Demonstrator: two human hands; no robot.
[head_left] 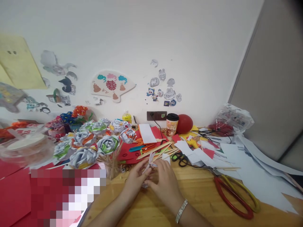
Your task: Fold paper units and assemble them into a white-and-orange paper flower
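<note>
A plain white painted wall (189, 37) fills the upper view in soft, even light with no hard shadows. It carries clusters of cartoon animal stickers (163, 90), a fan-shaped paper decoration with a red character (111, 85), a pale yellow sheet of paper (21, 63) at the far left, and a dark double wall socket (156, 115) low down. At the right a flat grey panel (272, 78) meets the wall in a corner, and a light wooden worktop (199, 190) runs along the foot of the wall.
</note>
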